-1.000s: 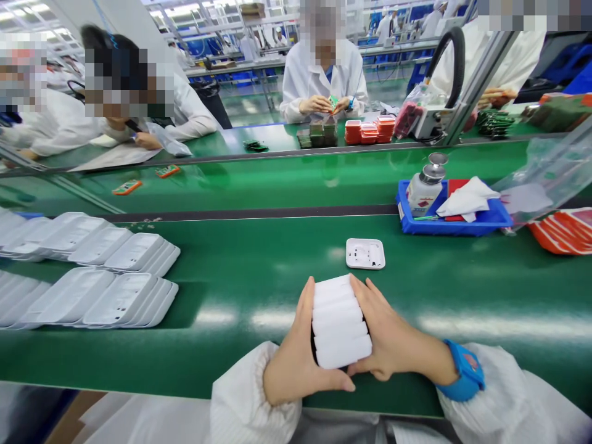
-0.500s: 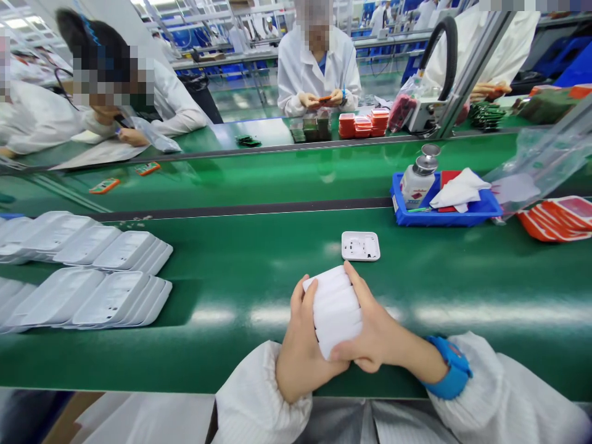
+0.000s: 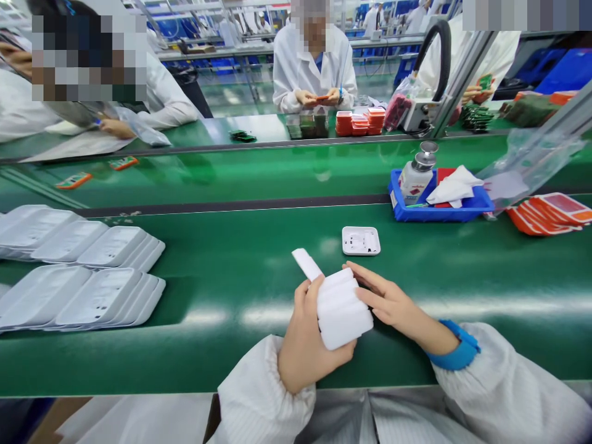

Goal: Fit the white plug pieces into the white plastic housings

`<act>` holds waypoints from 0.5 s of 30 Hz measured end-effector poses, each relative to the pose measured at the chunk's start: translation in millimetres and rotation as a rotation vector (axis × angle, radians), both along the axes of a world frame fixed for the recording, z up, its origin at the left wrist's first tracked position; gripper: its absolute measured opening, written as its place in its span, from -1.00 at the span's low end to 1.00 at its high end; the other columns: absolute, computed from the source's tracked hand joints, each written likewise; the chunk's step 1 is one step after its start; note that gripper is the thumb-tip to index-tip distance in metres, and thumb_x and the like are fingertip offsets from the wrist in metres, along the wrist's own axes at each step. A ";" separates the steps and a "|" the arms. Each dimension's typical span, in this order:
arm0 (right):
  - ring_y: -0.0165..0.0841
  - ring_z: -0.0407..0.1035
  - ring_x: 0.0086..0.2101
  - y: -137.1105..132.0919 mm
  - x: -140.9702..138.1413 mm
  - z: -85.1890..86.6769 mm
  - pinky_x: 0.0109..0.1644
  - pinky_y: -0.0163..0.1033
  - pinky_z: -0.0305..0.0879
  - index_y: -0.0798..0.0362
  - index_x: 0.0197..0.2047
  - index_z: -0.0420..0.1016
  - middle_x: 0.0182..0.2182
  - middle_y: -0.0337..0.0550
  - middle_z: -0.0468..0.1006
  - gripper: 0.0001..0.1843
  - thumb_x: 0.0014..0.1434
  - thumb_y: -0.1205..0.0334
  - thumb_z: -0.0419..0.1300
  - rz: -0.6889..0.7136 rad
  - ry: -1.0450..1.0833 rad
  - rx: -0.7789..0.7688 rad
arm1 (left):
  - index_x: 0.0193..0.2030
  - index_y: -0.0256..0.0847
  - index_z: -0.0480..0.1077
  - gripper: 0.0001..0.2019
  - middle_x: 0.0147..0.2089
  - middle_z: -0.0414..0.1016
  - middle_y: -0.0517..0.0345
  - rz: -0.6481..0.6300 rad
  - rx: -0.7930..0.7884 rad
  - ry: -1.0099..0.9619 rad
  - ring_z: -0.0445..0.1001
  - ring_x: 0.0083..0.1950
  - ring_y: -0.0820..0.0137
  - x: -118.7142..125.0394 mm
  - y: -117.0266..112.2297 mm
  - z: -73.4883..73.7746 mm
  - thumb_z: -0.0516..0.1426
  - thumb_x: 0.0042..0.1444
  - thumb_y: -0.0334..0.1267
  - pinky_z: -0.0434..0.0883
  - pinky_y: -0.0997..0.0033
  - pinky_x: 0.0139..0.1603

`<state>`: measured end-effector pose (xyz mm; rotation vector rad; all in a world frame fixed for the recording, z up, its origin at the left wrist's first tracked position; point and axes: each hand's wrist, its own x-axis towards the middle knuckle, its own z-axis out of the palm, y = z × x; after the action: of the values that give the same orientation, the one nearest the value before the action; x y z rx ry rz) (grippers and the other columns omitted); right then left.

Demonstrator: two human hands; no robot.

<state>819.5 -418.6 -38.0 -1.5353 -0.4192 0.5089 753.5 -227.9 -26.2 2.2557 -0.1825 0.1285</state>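
Grip matters most in this step. Your left hand is closed round the stack of white covers, with the thumb across its near end, and it holds the stack just above the green belt, directly in front of you.

One loose cover stands out from the far end of the stack at about 11 o'clock. It is tilted up and away from the others, and your left fingertips touch its base.

Your right hand is open. Its fingers are stretched almost flat and lie against the 3 o'clock side of the stack, closed on nothing (the blue wrist strap is on this arm).

To do this well, I think you should:

- Press the stack by its long edges only, firmly but without squeezing, because such thin shells probably bend easily.
- Let only one cover fan out at a time.
- Use the flat right fingers as a wall, so that the lower pieces do not slide out sideways.
- Take the loose cover by its rim, not by its face.

A single cover lies flat on the belt at 12 o'clock, near the stack but apart from it. Rows of overlapped covers lie well apart at 9 o'clock. The blue tray stands at 1 o'clock.
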 end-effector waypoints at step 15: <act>-0.09 -0.02 0.22 5.3 -10.2 15.4 0.28 0.10 0.00 0.04 0.34 0.05 0.27 0.02 0.05 -0.51 0.43 0.07 -0.12 -0.090 -0.689 -0.244 | 0.27 -0.28 -0.11 -0.04 0.17 -0.03 -0.19 -0.036 -0.047 -0.072 0.15 0.23 0.03 0.0 1.4 -2.8 0.30 -0.27 -0.29 0.26 -0.03 0.20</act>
<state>809.2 -413.3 -22.6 -1.9413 -0.8315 -0.0639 753.4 -226.6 -29.0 2.2009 -0.2562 0.1929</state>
